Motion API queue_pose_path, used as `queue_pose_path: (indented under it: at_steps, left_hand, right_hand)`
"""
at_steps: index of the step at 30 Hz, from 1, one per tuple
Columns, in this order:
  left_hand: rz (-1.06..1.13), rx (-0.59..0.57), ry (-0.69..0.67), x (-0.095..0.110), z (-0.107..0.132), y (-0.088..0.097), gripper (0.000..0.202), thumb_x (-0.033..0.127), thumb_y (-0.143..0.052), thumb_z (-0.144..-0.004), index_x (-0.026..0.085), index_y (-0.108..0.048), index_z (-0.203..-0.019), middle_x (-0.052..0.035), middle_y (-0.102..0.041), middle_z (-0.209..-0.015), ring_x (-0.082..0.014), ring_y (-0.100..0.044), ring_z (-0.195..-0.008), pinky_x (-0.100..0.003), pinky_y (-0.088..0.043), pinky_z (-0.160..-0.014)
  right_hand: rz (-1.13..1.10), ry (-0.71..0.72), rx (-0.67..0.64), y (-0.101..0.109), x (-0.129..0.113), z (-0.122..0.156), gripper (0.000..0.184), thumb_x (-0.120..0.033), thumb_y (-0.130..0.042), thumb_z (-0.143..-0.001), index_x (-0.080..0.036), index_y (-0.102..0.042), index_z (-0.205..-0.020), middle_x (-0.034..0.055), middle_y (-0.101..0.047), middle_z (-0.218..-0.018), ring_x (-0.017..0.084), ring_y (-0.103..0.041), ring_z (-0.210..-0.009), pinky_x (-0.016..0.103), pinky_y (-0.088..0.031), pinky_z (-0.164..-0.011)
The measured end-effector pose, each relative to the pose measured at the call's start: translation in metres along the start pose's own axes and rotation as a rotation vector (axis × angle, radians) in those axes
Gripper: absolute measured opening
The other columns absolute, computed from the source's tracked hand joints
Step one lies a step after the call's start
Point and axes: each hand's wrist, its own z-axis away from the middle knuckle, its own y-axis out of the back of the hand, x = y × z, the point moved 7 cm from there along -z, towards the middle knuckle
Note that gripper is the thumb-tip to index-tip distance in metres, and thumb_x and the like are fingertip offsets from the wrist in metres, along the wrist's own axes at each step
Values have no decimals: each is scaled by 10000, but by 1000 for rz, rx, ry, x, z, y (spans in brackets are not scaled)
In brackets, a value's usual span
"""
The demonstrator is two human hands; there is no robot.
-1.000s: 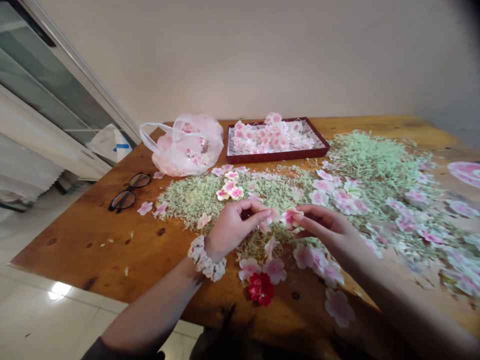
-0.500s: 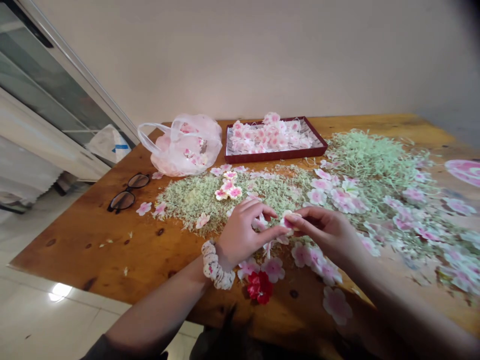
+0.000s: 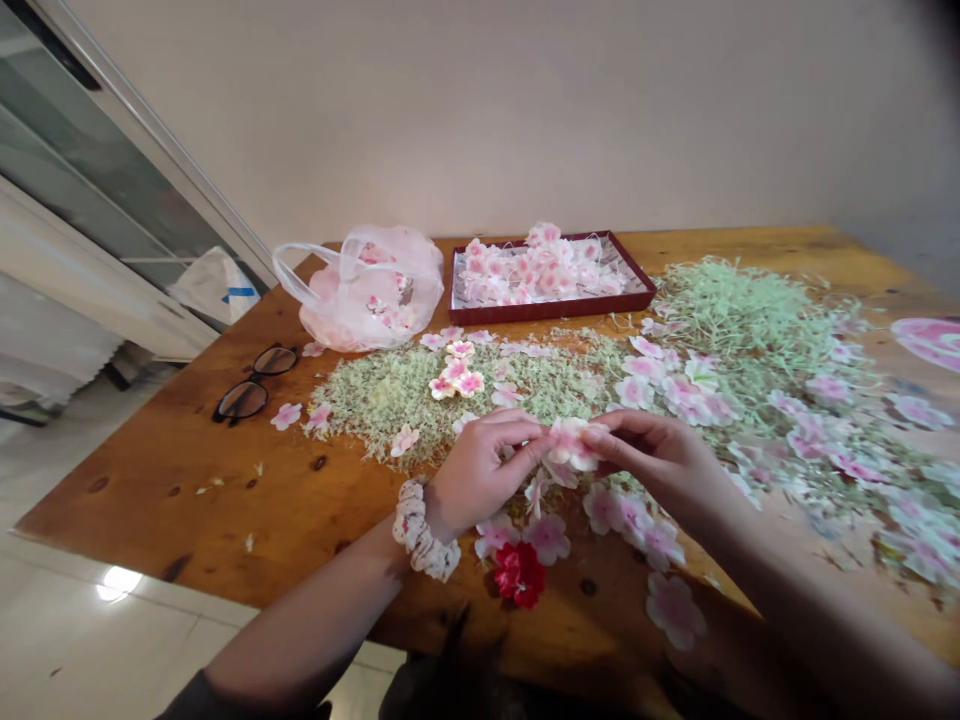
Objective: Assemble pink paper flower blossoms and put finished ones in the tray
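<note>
Between my two hands, just above the wooden table [image 3: 285, 540], is a pink-and-white artificial flower [image 3: 574, 443]. My left hand [image 3: 487, 465], with a pale patterned scrunchie [image 3: 424, 530] at the wrist, pinches its left edge. The thumb and fingers of my right hand [image 3: 656, 455] grip its right edge. Below the hands lie loose pink flowers [image 3: 547, 538] and a red flower [image 3: 519, 575]. A bed of pale green moss [image 3: 375, 395] spreads behind them, and a small cluster of flowers [image 3: 457, 372] with deep pink centres rests on it.
At the back, a dark red box [image 3: 555, 308] holds several pink flowers. Left of it stands a sheer white bag [image 3: 390, 265] with flowers inside. Glasses [image 3: 244, 400] lie near the left edge. A green fibre heap [image 3: 750, 310] and scattered petals [image 3: 810, 435] cover the right side.
My left hand has closed in from spread fingers to a pinch on the flower's left edge. The flower has turned, showing more of its petals. My right hand keeps its grip.
</note>
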Motion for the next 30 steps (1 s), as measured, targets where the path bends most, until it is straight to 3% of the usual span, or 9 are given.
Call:
queue_pose_path:
  at_steps: [3,7,11,14,18,20,22,26,30]
  left_hand:
    - [86,27,68,-7,0,3,166,277,-577,-866,184,-715,-873,-51,-699,-921,-153,-632,-848,-274,-476,-776]
    - [187,75,158,-15,2,6,158,326,-647,-816,188,-708,-862,-32,-715,-808,-143,-636,-726,-255,-475,-666]
    - [152,116,106,-6,3,10,150,318,-655,-811,176,-696,-789,-39,-714,-814,-146,-635,-764,-269,-473,-711]
    - [95,157,16,5,5,13,109,267,-651,-817,172,-682,-773,-29,-703,-785,-131,-617,-737,-271,-466,-726]
    - [29,152,-106,17,7,12,57,208,-673,-794,171,-662,-752,-17,-679,-738,-136,-601,-741,-280,-462,-745]
    - [10,130,-135,19,6,10,53,202,-661,-802,171,-660,-758,-19,-679,-743,-143,-601,-759,-297,-464,-783]
    - [1,125,-117,16,5,11,70,209,-617,-837,174,-666,-800,-26,-692,-793,-147,-608,-790,-306,-465,-811]
    - [-50,126,4,5,1,12,136,227,-552,-878,182,-681,-872,-35,-699,-857,-159,-620,-840,-302,-469,-787]
    - [-122,94,47,1,-1,7,143,246,-557,-874,182,-677,-830,-30,-697,-824,-167,-615,-820,-313,-463,-784]
  right_hand:
    - [-17,-2,36,5,4,-1,260,-463,-708,-712,-206,-688,-738,16,-645,-699,122,-576,-615,245,-496,-592]
    - [96,39,123,18,6,-3,270,-485,-646,-771,-220,-695,-783,-2,-585,-665,91,-469,-537,222,-375,-477]
    - [114,29,207,30,11,-10,329,-525,-603,-792,-208,-689,-802,-29,-457,-569,71,-334,-460,230,-232,-411]
    - [87,-14,130,23,16,-21,356,-540,-596,-790,-199,-692,-822,-58,-353,-490,66,-287,-421,226,-188,-393]
    - [83,14,-25,-5,5,-41,303,-483,-619,-799,-198,-709,-846,-27,-499,-539,81,-433,-471,213,-326,-425]
    - [-61,-24,-116,-21,0,-48,295,-407,-668,-777,-228,-683,-1011,25,-665,-789,133,-599,-662,244,-475,-563]
    - [-181,-45,-148,-28,-4,-49,369,-401,-647,-799,-268,-624,-1143,52,-688,-1000,177,-647,-838,299,-525,-694]
    - [-87,52,-89,-16,-13,-32,398,-541,-467,-878,-238,-695,-999,82,-682,-1019,209,-638,-916,317,-528,-721]
    - [105,108,-81,-5,-13,-10,297,-468,-659,-774,-223,-685,-939,61,-692,-936,187,-645,-812,291,-520,-692]
